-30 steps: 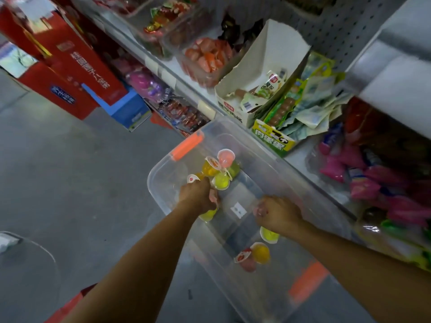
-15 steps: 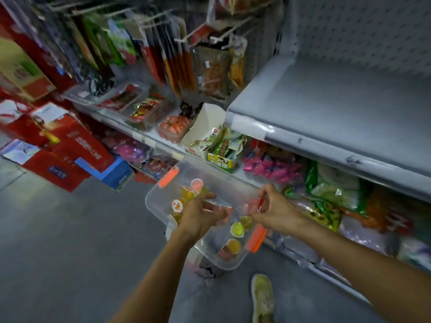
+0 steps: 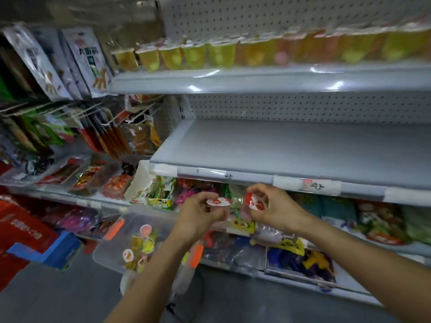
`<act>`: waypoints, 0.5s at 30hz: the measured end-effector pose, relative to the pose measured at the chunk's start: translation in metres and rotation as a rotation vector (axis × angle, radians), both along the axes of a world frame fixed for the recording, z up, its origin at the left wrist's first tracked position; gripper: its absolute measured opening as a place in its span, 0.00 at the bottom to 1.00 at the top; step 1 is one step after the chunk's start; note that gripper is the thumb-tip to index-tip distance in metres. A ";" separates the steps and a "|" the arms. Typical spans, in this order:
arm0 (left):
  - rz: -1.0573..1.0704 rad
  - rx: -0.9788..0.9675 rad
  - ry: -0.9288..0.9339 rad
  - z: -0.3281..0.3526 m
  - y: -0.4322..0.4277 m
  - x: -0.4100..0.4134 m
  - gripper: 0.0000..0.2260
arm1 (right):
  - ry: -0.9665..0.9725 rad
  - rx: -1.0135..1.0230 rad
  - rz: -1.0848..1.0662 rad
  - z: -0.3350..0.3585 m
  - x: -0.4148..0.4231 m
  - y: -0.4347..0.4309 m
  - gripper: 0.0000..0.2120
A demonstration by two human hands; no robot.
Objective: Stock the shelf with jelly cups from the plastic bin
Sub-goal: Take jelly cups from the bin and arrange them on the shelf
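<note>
My left hand point(image 3: 200, 212) grips a small jelly cup point(image 3: 218, 202) with a white and red lid, held upright. My right hand point(image 3: 275, 209) holds another red-lidded jelly cup point(image 3: 254, 202), its lid tilted toward the left. Both hands are raised just below the front edge of a bare grey shelf point(image 3: 291, 148). The clear plastic bin point(image 3: 112, 250) with orange latches sits lower left and holds several jelly cups point(image 3: 140, 245). A blurred row of yellow and orange jelly cups point(image 3: 233, 53) lines the shelf above.
Snack bags point(image 3: 88, 59) hang on pegs at the left. Trays and an open white carton of snacks point(image 3: 144, 183) fill the lower left shelf. Packaged goods point(image 3: 377, 220) crowd the shelf under the grey one. Red and blue boxes point(image 3: 35, 238) stand on the floor at the left.
Both hands have come up out of the bin, each with a jelly cup, toward the grey shelf. My view has tilted upward, bringing the upper shelf of cups into sight.
</note>
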State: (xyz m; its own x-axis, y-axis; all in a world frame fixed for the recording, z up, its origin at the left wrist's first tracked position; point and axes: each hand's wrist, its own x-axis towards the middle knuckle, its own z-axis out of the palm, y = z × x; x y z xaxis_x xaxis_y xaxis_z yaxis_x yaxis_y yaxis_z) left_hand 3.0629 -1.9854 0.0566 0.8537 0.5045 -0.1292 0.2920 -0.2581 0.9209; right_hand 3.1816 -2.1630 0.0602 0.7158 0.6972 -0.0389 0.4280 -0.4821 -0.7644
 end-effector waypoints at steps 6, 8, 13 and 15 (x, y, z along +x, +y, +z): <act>-0.093 0.061 -0.082 0.051 -0.113 0.039 0.15 | -0.097 0.027 -0.061 0.061 0.020 -0.134 0.24; -0.115 0.070 -0.118 0.067 -0.156 0.055 0.13 | -0.157 0.018 -0.076 0.081 0.031 -0.180 0.23; -0.162 0.110 -0.200 0.103 -0.262 0.099 0.14 | -0.246 0.011 -0.131 0.127 0.055 -0.287 0.14; -0.183 0.122 -0.246 0.119 -0.298 0.115 0.13 | -0.272 0.046 -0.156 0.144 0.065 -0.324 0.12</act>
